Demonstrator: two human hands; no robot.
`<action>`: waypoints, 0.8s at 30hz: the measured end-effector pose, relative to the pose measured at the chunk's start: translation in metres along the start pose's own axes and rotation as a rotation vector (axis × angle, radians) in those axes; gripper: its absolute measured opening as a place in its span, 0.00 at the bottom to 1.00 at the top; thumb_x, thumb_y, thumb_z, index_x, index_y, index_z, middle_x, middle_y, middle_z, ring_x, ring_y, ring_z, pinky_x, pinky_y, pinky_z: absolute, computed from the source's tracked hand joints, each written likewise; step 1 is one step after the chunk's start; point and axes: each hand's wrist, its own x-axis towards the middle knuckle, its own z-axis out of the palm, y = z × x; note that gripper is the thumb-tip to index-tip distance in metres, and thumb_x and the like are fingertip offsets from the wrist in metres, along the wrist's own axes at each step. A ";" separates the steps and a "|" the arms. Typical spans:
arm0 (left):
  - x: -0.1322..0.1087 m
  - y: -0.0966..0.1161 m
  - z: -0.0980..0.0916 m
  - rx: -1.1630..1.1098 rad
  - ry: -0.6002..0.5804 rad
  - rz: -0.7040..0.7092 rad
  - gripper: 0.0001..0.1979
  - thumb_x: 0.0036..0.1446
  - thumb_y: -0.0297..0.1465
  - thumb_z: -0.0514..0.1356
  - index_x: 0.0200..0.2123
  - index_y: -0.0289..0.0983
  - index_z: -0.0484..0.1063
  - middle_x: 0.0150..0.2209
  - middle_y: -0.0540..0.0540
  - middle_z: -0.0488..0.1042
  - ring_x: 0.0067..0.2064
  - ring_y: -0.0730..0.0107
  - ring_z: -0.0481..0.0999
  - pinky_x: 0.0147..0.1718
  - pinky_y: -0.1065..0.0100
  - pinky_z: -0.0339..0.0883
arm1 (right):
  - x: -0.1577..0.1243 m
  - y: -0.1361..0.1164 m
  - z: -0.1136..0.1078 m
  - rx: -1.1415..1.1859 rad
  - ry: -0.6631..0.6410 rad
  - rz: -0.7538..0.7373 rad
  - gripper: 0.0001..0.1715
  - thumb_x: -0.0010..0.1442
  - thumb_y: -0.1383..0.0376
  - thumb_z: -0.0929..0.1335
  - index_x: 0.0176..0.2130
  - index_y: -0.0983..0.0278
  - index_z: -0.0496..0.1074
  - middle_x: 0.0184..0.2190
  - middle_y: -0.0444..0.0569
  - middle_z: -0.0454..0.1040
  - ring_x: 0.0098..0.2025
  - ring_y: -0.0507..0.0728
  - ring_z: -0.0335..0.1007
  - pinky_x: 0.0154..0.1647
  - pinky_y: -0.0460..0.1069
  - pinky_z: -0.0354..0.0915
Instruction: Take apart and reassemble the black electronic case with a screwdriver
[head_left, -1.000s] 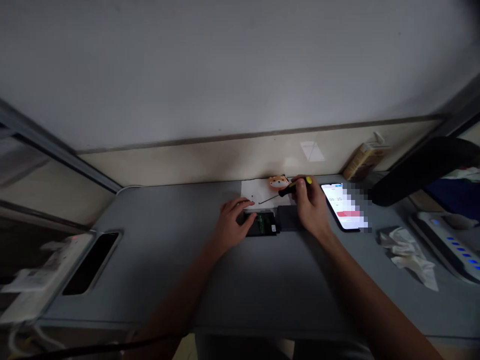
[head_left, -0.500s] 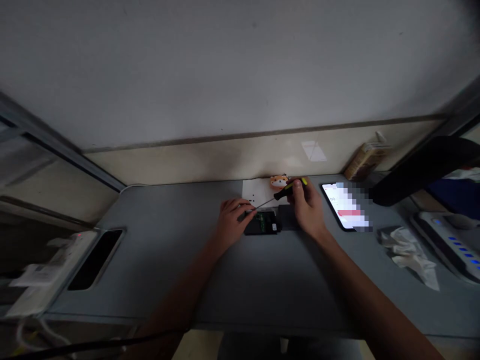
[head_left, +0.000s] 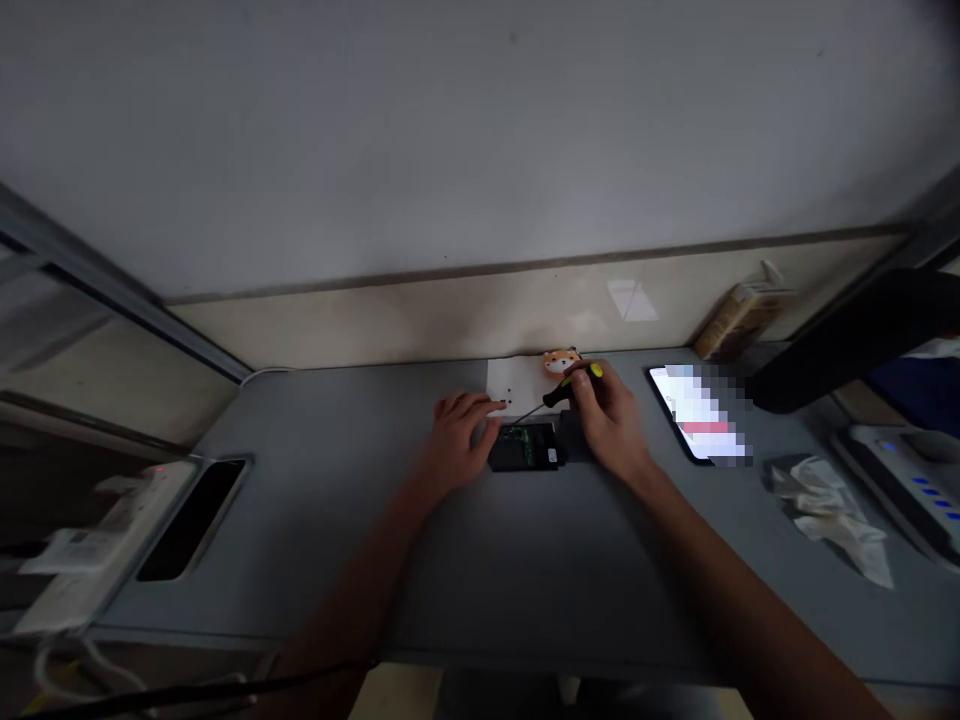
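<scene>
My right hand [head_left: 609, 415] is closed around the black and yellow handle of a screwdriver [head_left: 562, 390]. The screwdriver's thin shaft slants down to the left, its tip at the upper part of a black case [head_left: 536, 450] with a green circuit board showing inside. Whether the tip touches a screw is too small to tell. My left hand [head_left: 461, 440] lies at the left edge of the case, thumb and index finger apart, thumb near the board. A white paper [head_left: 521, 375] behind the case carries several small dark specks, close to my left index fingertip.
An orange animal-face object [head_left: 561, 361] sits on the paper. To the right are a lit phone [head_left: 686, 420], crumpled tissue [head_left: 829, 510], a carton [head_left: 742, 320], a black cylinder [head_left: 832, 350] and a device with blue lights [head_left: 915, 490]. A dark phone [head_left: 191, 520] lies left.
The screwdriver tip has moved from my left fingertips down onto the case, and its handle has tilted more upright. My left finger and thumb have come away from the tip and spread.
</scene>
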 end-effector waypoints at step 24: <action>0.001 -0.005 0.002 -0.134 -0.142 0.049 0.12 0.66 0.24 0.52 0.39 0.40 0.75 0.37 0.47 0.80 0.42 0.63 0.80 0.48 0.60 0.71 | -0.005 0.006 0.008 -0.062 -0.057 0.042 0.18 0.65 0.48 0.64 0.37 0.60 0.70 0.23 0.41 0.70 0.25 0.54 0.65 0.28 0.50 0.61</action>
